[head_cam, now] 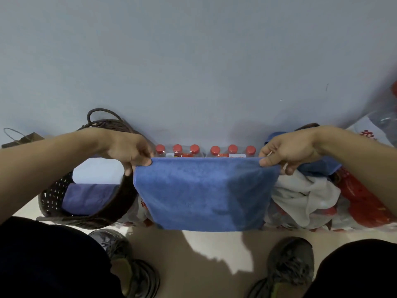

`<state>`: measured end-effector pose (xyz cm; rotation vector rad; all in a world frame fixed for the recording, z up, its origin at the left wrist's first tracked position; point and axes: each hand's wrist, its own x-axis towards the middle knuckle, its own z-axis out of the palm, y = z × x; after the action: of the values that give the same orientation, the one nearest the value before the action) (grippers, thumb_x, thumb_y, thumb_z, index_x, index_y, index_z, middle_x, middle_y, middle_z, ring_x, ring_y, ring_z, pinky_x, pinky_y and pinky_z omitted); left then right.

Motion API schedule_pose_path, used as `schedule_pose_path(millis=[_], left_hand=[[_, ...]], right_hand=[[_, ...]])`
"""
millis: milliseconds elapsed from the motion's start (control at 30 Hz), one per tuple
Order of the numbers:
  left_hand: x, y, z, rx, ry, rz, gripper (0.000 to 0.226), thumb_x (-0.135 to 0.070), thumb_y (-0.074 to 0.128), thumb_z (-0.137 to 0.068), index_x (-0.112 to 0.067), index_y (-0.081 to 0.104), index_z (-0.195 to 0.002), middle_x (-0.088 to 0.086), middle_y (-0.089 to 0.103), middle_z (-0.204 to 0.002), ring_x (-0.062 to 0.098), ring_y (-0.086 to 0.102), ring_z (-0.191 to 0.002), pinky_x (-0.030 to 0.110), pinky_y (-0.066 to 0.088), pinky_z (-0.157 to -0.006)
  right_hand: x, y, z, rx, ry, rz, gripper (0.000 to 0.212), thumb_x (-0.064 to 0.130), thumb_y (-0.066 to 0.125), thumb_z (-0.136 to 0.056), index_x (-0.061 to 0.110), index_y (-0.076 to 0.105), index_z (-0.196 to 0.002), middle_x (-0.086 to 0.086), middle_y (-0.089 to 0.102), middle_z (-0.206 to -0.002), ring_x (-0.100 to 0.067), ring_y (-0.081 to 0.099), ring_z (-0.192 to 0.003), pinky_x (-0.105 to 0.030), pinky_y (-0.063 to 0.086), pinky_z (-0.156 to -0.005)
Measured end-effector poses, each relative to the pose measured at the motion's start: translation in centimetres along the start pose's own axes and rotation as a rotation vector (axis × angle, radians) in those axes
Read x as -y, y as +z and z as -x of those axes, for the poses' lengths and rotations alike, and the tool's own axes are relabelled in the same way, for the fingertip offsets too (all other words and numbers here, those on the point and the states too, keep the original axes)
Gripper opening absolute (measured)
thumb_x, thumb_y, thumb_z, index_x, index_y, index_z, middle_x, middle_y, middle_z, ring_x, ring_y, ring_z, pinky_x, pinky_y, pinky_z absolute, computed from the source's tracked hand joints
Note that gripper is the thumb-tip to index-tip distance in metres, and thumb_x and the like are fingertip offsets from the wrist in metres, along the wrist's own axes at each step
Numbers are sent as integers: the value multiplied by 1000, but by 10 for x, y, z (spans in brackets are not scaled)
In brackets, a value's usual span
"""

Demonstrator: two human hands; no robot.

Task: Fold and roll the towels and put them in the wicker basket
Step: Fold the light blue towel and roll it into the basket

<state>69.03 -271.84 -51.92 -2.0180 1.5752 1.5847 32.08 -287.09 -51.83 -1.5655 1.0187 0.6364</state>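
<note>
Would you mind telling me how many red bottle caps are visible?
6, in a row against the wall behind the blue towel: three left, three right. More may be hidden.

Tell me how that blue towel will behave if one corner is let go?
Likely floppy: the blue towel hangs limp between the left hand and right hand. Probably light, since fingertip pinches hold it. The plush surface suggests it won't slip.

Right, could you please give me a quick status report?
Left hand and right hand pinch blue towel top corners, hanging flat. Wicker basket holds two towels. Nothing in the way.
</note>
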Motion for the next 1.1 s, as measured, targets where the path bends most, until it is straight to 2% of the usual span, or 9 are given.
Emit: schedule_pose_path(millis=[167,267,367,433,600,733,867,967,1100], left_hand=[[4,1,-21,-259,-77,-157,20,-17,55,-96,-12,64,-78,4,68,-56,9,58,-48,22,40,-51],[7,-2,-48,-366,-144,41,16,-6,52,-95,-11,66,-91,15,73,-69,15,65,-50,21,47,-43],[2,-3,-81,-414,-204,333,13,-2,46,-99,-3,60,-98,22,74,-77,27,72,-68,30,62,-60],[0,-3,-103,-470,-206,419,11,-3,50,-98,0,61,-94,21,73,-77,28,72,-74,37,62,-71],[13,1,-133,-595,-258,426,9,1,58,-92,-1,63,-85,22,70,-72,21,65,-44,36,60,-53],[23,1,-139,-623,-248,397,9,-1,62,-90,5,69,-90,27,72,-78,35,72,-70,49,61,-69],[22,5,-138,-662,-226,252,16,-5,61,-90,7,72,-88,23,73,-78,32,73,-75,42,61,-75],[19,9,-136,-688,-230,91,17,-8,61,-88,6,72,-87,22,73,-84,33,72,-84,42,59,-79],[3,12,-138,-749,-194,-14,31,-16,55,-93,6,52,-113,27,58,-118,41,59,-103,40,49,-83]], right_hand=[[-5,1,-31,-331,23,47,13,20,59,-98,8,64,-98,-10,51,-67,-17,42,-53,-24,31,-47],[-6,9,-56,-517,8,-45,17,11,51,-100,1,60,-110,-14,57,-70,-25,57,-53,-22,37,-41],[-5,17,-81,-595,0,-417,14,3,44,-102,5,44,-116,-18,56,-83,-21,66,-43,-23,47,-34],[-3,17,-90,-611,16,-600,6,1,44,-101,4,43,-105,-17,54,-87,-25,68,-48,-29,53,-37],[-4,11,-113,-690,52,-716,20,2,51,-99,11,46,-83,-9,54,-84,-23,63,-63,-27,56,-45],[-2,12,-134,-729,51,-740,21,0,54,-97,13,49,-81,-9,57,-78,-20,61,-62,-24,54,-44],[-2,13,-145,-733,38,-744,29,-5,60,-91,13,49,-71,-6,50,-71,-19,54,-57,-22,51,-46],[-2,13,-146,-814,67,-577,21,1,69,-84,13,59,-98,-10,57,-90,-25,58,-80,-31,52,-64],[-3,14,-136,-807,-2,-505,59,-4,65,-83,13,46,-137,-10,49,-133,-24,54,-105,-16,52,-66]])
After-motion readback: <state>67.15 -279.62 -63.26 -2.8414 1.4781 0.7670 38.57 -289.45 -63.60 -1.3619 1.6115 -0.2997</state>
